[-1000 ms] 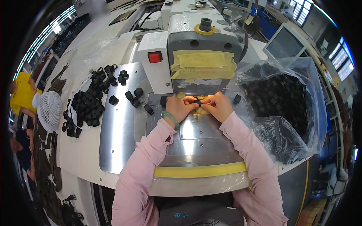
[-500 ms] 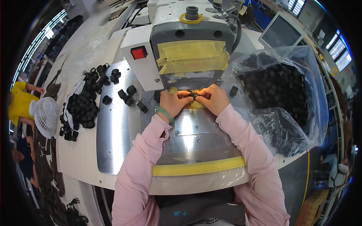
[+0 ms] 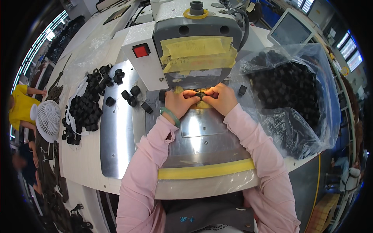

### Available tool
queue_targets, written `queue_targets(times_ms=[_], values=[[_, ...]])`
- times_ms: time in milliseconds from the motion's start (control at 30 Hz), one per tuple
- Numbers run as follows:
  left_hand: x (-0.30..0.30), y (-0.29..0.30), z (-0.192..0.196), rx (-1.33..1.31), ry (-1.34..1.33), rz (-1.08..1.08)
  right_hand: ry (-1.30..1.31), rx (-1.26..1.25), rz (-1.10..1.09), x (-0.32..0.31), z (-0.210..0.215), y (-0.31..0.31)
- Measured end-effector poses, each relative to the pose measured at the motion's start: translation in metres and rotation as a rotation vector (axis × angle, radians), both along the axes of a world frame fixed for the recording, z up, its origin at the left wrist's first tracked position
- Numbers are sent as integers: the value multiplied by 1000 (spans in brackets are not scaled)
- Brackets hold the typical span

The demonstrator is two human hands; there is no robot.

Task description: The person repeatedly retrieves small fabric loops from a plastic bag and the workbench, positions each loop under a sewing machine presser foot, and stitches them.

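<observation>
Thumbs and fingertips of my left hand and my right hand pinch a small black webbing loop from either side. It sits low under the front of an industrial sewing machine head, where a lamp lights it yellow. Fingers partly cover the loop, and the needle area behind it is hard to make out. Another black loop lies close beside my left hand, and a single one is right of my right hand. Beneath my wrists is a shiny metal plate.
A heap of black loops lies on the left, with several loose ones between it and the machine. At right, a clear plastic bag holds many more. A screen stands behind it. Far left are a white fan and other people.
Both hands stay pinched on the loop in nearly the same spot. My view has shifted slightly; the loop appears a little more tilted or lower between the fingers.
</observation>
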State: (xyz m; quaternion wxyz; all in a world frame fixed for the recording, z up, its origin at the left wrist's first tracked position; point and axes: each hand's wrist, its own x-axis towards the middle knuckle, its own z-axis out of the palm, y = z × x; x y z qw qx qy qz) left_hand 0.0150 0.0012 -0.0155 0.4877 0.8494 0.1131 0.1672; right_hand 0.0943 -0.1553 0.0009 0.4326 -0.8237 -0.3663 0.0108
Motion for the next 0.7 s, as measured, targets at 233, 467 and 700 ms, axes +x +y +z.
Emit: queue_targets(times_ms=[233,467,700], values=[[2,1,-3,99,15,13,1,-10,-2,1,1,-1],[-4,6,2,-36,-19,5,-39,1,6,-5,0,6],[-2,-2,10,20,-1,28,14,-23,-6,-3,3,1]])
